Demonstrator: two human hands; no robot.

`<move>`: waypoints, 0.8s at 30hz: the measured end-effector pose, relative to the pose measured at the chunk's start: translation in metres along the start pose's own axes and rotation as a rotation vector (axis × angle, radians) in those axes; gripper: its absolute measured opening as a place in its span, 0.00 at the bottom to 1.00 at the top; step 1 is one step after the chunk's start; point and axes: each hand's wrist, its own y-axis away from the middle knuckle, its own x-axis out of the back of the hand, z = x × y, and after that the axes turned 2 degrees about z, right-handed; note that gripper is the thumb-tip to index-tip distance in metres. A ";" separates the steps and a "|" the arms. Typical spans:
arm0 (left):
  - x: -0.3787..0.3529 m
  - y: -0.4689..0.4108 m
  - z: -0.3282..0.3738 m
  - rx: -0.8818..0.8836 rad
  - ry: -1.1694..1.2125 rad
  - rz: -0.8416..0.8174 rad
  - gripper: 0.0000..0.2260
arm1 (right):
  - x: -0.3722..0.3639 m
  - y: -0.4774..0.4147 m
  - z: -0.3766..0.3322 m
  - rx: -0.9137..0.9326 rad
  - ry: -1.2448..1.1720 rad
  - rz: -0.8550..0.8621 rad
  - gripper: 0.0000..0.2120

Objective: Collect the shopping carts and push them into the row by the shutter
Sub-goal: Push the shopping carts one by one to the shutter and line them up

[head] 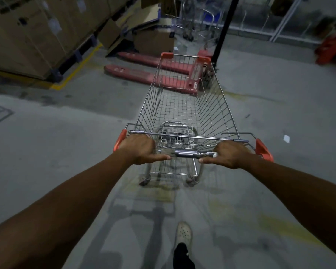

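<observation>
Empty shopping cart (217, 105) stands on the concrete floor (47, 152) right in front of me, nose pointing at a red pallet jack (144, 74). My left hand (140, 150) and right hand (229, 155) each grip the handle bar (190, 153), fingers curled over it, thumbs on the near side. Step looks like wheeling one collected cart to the row. Next I'd likely need to steer clear of the forks, toward the blurred carts (198, 22) at the back. Can't make out the shutter.

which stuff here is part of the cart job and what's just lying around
Job: shopping cart; its handle, gripped by left hand and right hand; what look like blurred carts far ahead.
Lying about: red pallet jack just ahead, cardboard boxes, paper scrap.
</observation>
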 end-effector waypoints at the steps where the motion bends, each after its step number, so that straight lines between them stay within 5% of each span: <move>1: 0.002 -0.006 0.006 -0.014 0.001 -0.002 0.44 | -0.001 0.004 0.008 -0.014 -0.004 -0.001 0.53; 14: 0.023 -0.099 0.074 -0.218 -0.039 -0.012 0.43 | 0.003 0.039 0.085 -0.192 -0.122 0.050 0.43; 24: 0.035 -0.189 0.124 -0.423 -0.073 0.003 0.41 | 0.001 0.044 0.156 -0.331 -0.177 0.040 0.45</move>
